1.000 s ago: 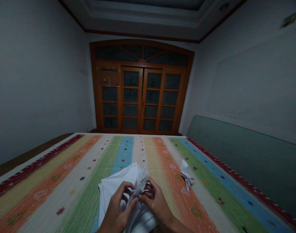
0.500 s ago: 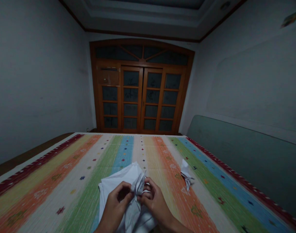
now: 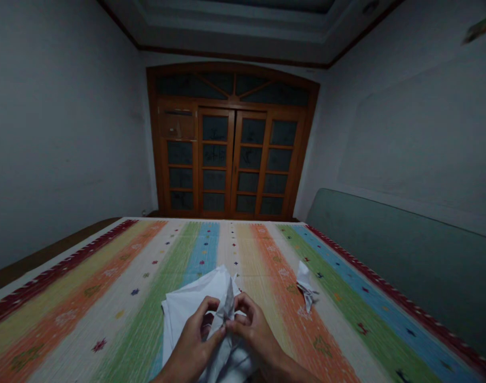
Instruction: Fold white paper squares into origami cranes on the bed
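Between my two hands stands a creased, folded piece of white paper (image 3: 227, 306). My left hand (image 3: 195, 338) pinches its left side, with the thumb on the near face and fingers behind. From the right, my right hand (image 3: 257, 332) grips it too, its thumb close to the left thumb. The paper's lower part hangs down toward me, partly in shadow. Under and left of my hands lie white paper sheets (image 3: 187, 300) on the table. To the right rests a small folded white paper figure (image 3: 304, 284), apart from both hands.
A striped, multicoloured cloth (image 3: 131, 308) covers the table. Along the right side runs a pale green bench back or headboard (image 3: 386, 239). Wooden doors with glass panes (image 3: 235, 159) stand beyond the far edge, between plain walls.
My left hand has turned slightly and its thumb has shifted in toward the right thumb. The folded paper stands a little more upright and shows a different crease.
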{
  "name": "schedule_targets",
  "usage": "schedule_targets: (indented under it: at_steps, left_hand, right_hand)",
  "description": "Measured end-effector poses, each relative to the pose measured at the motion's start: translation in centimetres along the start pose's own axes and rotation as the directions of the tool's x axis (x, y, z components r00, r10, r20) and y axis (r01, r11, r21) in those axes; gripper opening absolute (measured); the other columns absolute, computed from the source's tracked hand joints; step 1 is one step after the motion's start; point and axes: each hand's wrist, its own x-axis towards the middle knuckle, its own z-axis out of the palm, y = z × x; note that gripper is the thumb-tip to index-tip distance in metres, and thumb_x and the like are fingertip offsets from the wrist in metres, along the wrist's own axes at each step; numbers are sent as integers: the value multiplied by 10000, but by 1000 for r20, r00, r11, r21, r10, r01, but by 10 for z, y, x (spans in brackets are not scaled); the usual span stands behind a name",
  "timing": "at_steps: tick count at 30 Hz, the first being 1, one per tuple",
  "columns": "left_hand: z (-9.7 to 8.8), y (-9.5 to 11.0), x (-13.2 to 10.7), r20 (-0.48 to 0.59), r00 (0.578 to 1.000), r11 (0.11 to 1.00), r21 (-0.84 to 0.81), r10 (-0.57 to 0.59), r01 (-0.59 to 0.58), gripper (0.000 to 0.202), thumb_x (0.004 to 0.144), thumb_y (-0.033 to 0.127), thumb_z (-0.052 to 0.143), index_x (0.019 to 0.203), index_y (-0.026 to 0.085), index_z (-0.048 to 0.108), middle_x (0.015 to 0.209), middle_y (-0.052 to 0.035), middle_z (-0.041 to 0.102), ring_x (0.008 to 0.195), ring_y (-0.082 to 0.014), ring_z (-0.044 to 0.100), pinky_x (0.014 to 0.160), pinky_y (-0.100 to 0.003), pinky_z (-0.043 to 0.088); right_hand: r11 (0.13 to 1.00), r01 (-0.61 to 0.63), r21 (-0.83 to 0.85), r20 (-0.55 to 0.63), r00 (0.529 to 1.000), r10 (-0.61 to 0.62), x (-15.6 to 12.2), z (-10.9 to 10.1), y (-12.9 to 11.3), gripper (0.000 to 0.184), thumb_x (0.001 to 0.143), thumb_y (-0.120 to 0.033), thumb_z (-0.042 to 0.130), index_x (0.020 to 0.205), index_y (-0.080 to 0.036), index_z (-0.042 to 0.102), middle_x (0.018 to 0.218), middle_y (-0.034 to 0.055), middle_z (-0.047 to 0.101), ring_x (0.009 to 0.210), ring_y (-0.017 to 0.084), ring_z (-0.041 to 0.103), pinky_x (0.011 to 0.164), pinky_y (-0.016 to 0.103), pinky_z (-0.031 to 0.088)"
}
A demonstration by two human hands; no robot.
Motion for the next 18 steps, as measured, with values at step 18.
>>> schedule_targets:
  at_steps: [18]
  left_hand:
    - [-2, 4, -3, -103, 993, 997, 54, 54, -48, 361, 937, 497, 596, 1086, 194, 722, 1081, -91, 754, 1002, -298, 687, 928, -335, 529]
  right_hand:
    - [1000, 13, 5, -22, 1000, -13, -1, -1, 5, 620, 545, -495, 926, 993, -226, 593, 844, 15, 666, 725, 193, 641, 641, 279, 484]
